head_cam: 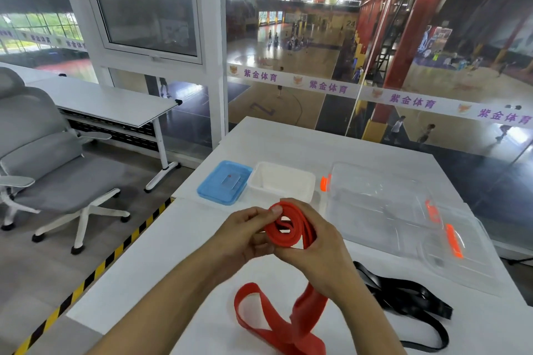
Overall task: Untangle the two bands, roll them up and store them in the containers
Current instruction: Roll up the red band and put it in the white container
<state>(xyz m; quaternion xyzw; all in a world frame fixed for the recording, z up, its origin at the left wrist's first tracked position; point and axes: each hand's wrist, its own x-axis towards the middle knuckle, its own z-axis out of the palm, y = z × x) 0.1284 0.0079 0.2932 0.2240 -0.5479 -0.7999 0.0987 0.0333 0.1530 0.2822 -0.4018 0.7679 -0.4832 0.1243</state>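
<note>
Right now, at the white table:

Left hand: fingers curled round the near side of a half-made coil of red band, thumb pressed on the coil's top edge.

Right hand: wrapped round the far side of the same coil, fingers closed over the red turns; its palm hides part of the roll.

Red band, loose part: the tail drops from under the right hand and lies in open loops on the table toward the near edge, crossing over itself.

Black band: flat on the table to the right of the right forearm, in slack folded loops, apart from the red one as far as can be seen; the forearm covers its left end.

White container: open, just behind the hands, nothing showing inside.

Blue lid: lying just beside the white container, on its left.

Clear container: large, with orange clips, on the right of the white one; a clear lid with an orange clip lies overlapping its near right side.

Around: grey office chair and a second white desk to the left; yellow-and-black floor tape along the table's left side; glass wall straight behind the table, overlooking a sports court.
</note>
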